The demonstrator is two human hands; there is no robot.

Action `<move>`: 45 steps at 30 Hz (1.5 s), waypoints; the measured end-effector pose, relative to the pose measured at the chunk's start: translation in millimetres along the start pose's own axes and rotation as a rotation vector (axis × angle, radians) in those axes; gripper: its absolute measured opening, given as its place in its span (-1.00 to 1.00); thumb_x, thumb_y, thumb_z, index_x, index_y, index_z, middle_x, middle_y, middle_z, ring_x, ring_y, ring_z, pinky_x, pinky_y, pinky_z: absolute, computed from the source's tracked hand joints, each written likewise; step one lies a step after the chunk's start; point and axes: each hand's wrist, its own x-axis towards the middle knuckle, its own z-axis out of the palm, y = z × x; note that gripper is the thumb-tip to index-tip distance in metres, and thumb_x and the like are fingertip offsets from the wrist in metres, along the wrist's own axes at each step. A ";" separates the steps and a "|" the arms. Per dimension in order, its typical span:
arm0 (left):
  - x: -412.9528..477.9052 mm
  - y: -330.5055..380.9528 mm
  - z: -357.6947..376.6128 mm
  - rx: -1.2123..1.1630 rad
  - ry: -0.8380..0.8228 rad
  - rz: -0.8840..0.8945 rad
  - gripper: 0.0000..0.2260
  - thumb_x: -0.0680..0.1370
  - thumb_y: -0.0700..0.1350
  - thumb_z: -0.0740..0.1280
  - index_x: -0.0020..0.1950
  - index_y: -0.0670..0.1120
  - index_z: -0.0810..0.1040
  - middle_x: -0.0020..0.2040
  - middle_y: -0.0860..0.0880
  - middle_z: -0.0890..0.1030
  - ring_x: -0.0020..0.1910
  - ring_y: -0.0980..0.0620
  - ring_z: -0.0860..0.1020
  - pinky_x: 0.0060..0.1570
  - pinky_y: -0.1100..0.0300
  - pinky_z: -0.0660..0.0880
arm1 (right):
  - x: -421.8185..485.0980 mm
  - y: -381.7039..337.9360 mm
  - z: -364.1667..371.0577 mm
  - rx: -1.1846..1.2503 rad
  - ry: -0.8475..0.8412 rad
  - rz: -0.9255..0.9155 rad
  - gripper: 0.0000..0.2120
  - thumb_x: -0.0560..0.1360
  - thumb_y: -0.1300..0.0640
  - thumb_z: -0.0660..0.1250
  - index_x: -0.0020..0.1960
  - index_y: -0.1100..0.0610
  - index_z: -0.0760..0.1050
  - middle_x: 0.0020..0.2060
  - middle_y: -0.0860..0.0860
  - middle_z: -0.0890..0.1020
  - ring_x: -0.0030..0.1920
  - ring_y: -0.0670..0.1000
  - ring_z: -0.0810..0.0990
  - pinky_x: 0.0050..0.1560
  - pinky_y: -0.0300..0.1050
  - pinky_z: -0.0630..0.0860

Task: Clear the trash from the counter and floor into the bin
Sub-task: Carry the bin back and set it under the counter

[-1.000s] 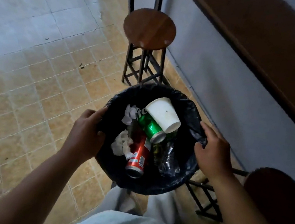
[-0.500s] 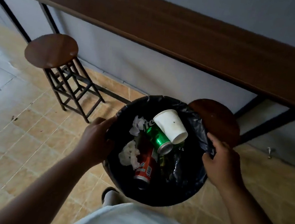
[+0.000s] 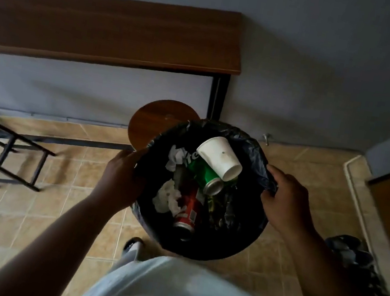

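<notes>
While the bin (image 3: pixel 196 241) hangs between both hands in front of the body, the left hand (image 3: pixel 120 178) wraps its fingers on the left rim and the right hand (image 3: pixel 285 201) pinches the crinkled black liner on the right, equally near. Inside lie a red can (image 3: pixel 188 211), long axis toward the person, soft crumpled tissue (image 3: pixel 166 196), a glossy green can (image 3: pixel 203 175) and a white paper cup (image 3: pixel 219 157) on its side. Beyond stand a round wooden stool (image 3: pixel 157 122) and the bare brown table (image 3: pixel 105 29).
</notes>
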 end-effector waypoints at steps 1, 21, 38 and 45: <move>5.5 11.0 8.7 -0.013 -0.017 0.022 -0.60 0.51 -0.20 0.37 0.35 -0.03 0.50 0.15 -0.18 0.60 -0.08 -0.19 0.63 -0.19 0.20 0.46 | 2.1 12.9 -7.0 0.001 0.009 0.015 -0.45 0.50 0.26 0.30 0.47 0.06 0.33 0.23 0.15 0.54 0.22 0.16 0.53 0.16 -0.09 0.48; 204.3 133.8 172.4 -0.108 -0.253 0.051 -0.54 0.47 -0.20 0.32 0.38 -0.15 0.48 0.20 -0.28 0.56 0.12 -0.26 0.59 -0.01 -0.08 0.61 | 157.0 189.6 -57.8 -0.081 -0.059 0.254 -0.44 0.51 0.26 0.33 0.48 0.13 0.31 0.17 0.25 0.54 0.17 0.29 0.52 0.14 0.10 0.48; 307.5 138.9 316.2 -0.062 -0.275 -0.242 -0.48 0.51 -0.19 0.37 0.46 -0.13 0.37 0.30 -0.27 0.48 0.22 -0.25 0.50 0.04 0.09 0.51 | 344.3 295.3 -4.4 -0.047 -0.355 0.146 -0.40 0.53 0.20 0.33 0.52 0.06 0.21 0.19 0.21 0.50 0.15 0.20 0.53 0.07 -0.08 0.49; 317.8 80.0 445.8 -0.174 -0.293 -0.592 -0.42 0.48 -0.29 0.38 0.48 -0.09 0.34 0.31 -0.25 0.45 0.21 -0.20 0.52 0.01 0.11 0.49 | 427.4 373.5 118.6 -0.097 -0.518 0.101 -0.38 0.54 0.12 0.32 0.54 0.02 0.17 0.28 0.20 0.45 0.26 0.20 0.47 0.20 -0.01 0.47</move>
